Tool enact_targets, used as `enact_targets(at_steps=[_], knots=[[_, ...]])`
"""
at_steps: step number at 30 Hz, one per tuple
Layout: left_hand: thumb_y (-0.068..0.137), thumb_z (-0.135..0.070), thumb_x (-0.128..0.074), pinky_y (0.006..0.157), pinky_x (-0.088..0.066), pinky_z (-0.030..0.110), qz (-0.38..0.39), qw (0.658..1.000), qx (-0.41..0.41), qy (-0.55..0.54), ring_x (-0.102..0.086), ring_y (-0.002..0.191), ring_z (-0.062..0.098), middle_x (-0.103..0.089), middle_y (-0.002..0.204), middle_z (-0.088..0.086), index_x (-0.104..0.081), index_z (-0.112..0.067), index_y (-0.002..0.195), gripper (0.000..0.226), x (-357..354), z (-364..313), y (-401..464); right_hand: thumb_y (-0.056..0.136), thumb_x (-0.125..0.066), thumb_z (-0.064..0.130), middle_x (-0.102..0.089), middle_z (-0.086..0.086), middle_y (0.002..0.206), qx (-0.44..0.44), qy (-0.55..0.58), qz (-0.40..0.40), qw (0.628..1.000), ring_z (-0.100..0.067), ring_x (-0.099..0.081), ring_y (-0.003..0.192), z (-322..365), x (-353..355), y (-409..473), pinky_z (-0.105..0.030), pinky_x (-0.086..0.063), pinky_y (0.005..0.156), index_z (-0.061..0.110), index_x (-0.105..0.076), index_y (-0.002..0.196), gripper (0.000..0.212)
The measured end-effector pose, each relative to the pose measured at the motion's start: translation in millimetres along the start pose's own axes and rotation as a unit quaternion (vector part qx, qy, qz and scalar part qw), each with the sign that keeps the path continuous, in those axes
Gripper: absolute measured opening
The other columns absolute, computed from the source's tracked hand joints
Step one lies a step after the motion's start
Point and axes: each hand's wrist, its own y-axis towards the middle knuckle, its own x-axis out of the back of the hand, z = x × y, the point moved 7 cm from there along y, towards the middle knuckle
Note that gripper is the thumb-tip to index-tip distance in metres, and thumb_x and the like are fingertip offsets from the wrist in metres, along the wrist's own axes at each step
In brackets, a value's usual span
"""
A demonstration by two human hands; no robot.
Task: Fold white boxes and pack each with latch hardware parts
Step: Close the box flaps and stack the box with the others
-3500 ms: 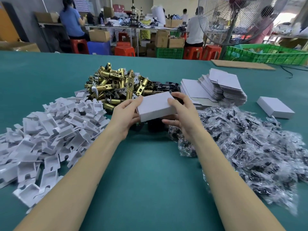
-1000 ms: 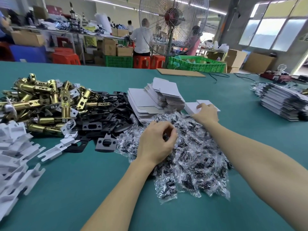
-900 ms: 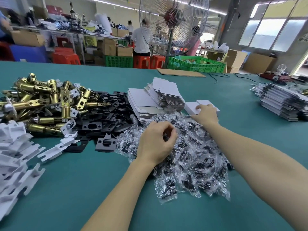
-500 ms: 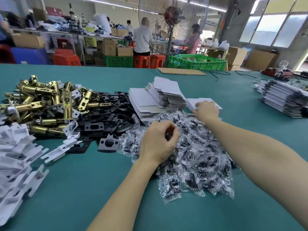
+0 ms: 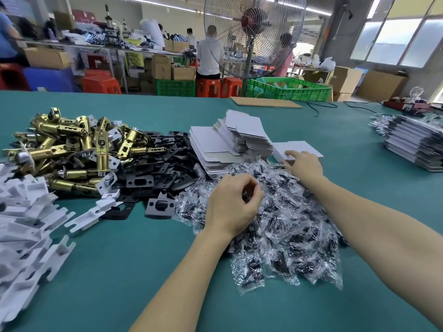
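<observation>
While R hand (image 5: 304,164) is pressing flat fingers on closed white box (image 5: 299,149), L hand (image 5: 233,204) is curling over screw bags (image 5: 287,224); L contents unclear. Flat box stack (image 5: 215,149) lying just L of R hand.

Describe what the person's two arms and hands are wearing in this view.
Nothing is worn on the parts in view. The left hand and right hand are bare, with no gloves, rings or watch visible. Both forearms are bare right down to the bottom edge of the picture, so no sleeve or cuff shows. No tape, bandage or marking is visible on either arm.
</observation>
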Motion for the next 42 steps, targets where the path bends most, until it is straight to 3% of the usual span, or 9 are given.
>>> enact_targets(at_steps=[20, 24, 26, 29, 32, 34, 37, 40, 42], knots=[[0.099, -0.039, -0.061, 0.069, -0.042, 0.026, 0.014, 1.0, 0.01, -0.024, -0.055, 0.084, 0.005, -0.064, 0.08, -0.016, -0.062, -0.032, 0.082, 0.019, 0.6, 1.8, 0.0, 0.102, -0.052, 0.046, -0.051, -0.017, 0.145, -0.031, 0.034, 0.016, 0.999, -0.038, -0.05, 0.13, 4.9, 6.9, -9.5, -0.052, -0.043, 0.109, 0.02, -0.046, 0.149, 0.054], [0.099, -0.039, -0.062, 0.07, -0.044, 0.027, 0.006, 1.0, 0.012, -0.022, -0.054, 0.084, 0.004, -0.063, 0.079, -0.017, -0.06, -0.035, 0.08, 0.02, 0.8, 2.4, -0.2, 0.099, -0.055, 0.041, -0.058, -0.013, 0.139, -0.066, 0.09, 0.013, 0.994, -0.03, -0.064, 0.109, 6.4, 12.9, -13.3, -0.04, -0.052, 0.094, 0.02, -0.047, 0.147, 0.053], [0.099, -0.039, -0.062, 0.07, -0.044, 0.028, 0.005, 1.0, 0.013, -0.02, -0.054, 0.084, 0.003, -0.063, 0.079, -0.018, -0.06, -0.036, 0.079, 0.02, 0.4, 3.2, 1.1, 0.097, -0.057, 0.032, -0.064, -0.009, 0.132, -0.117, 0.234, -0.022, 0.965, -0.017, -0.066, 0.086, 12.9, 26.2, -14.7, -0.028, -0.05, 0.076, 0.018, -0.051, 0.143, 0.049], [0.099, -0.037, -0.062, 0.069, -0.044, 0.028, -0.004, 1.0, 0.014, -0.02, -0.055, 0.082, 0.004, -0.064, 0.077, -0.019, -0.06, -0.036, 0.078, 0.021, 1.1, 3.3, 1.8, 0.095, -0.057, 0.03, -0.065, -0.003, 0.129, -0.134, 0.431, -0.129, 0.883, -0.02, -0.062, 0.109, 40.7, 70.0, -22.1, -0.03, -0.046, 0.092, 0.016, -0.06, 0.131, 0.038], [0.099, -0.03, -0.065, 0.061, -0.046, 0.025, -0.014, 0.995, 0.026, -0.099, -0.056, 0.066, 0.006, -0.063, 0.068, -0.017, -0.066, -0.032, 0.077, 0.021, 6.2, 5.0, 3.7, 0.095, -0.06, 0.024, -0.068, 0.007, 0.101, -0.072, 0.548, -0.226, 0.802, -0.013, -0.064, 0.095, 87.4, 118.0, -52.0, -0.031, -0.049, 0.083, 0.02, -0.066, 0.109, 0.016], [0.101, -0.028, -0.063, 0.055, -0.043, 0.02, -0.049, 0.968, 0.069, -0.235, -0.051, 0.058, 0.006, -0.062, 0.063, -0.013, -0.067, -0.026, 0.074, 0.028, 15.8, 9.3, 5.8, 0.094, -0.062, 0.02, -0.072, 0.002, 0.091, -0.004, 0.592, -0.244, 0.768, -0.017, -0.068, 0.088, 125.2, 134.0, -80.1, -0.035, -0.056, 0.079, 0.022, -0.066, 0.093, 0.005], [0.106, -0.031, -0.053, 0.053, -0.041, 0.017, -0.168, 0.884, 0.174, -0.4, -0.051, 0.058, 0.007, -0.06, 0.062, -0.008, -0.064, -0.016, 0.07, 0.041, 37.9, 26.5, 9.4, 0.095, -0.061, 0.018, -0.071, 0.004, 0.075, 0.096, 0.587, -0.201, 0.778, -0.012, -0.067, 0.07, 181.1, 126.8, -117.3, -0.033, -0.059, 0.07, 0.025, -0.065, 0.082, 0.015], [0.109, -0.034, -0.042, 0.053, -0.04, 0.024, -0.248, 0.816, 0.242, -0.462, -0.051, 0.056, 0.012, -0.06, 0.062, -0.002, -0.063, -0.013, 0.072, 0.048, 60.6, 43.4, 10.5, 0.094, -0.062, 0.022, -0.07, 0.007, 0.065, 0.107, 0.562, -0.14, 0.808, -0.005, -0.062, 0.057, 211.0, 87.0, -139.0, -0.033, -0.056, 0.066, 0.024, -0.067, 0.079, 0.017], [0.109, -0.031, -0.041, 0.051, -0.041, 0.024, -0.273, 0.815, 0.252, -0.444, -0.053, 0.052, 0.011, -0.061, 0.059, -0.004, -0.062, -0.011, 0.072, 0.047, 76.4, 54.5, 10.0, 0.095, -0.062, 0.021, -0.069, 0.008, 0.064, 0.09, 0.557, -0.106, 0.819, -0.006, -0.061, 0.059, 215.5, 52.9, -147.5, -0.028, -0.051, 0.065, 0.021, -0.068, 0.079, 0.017]])
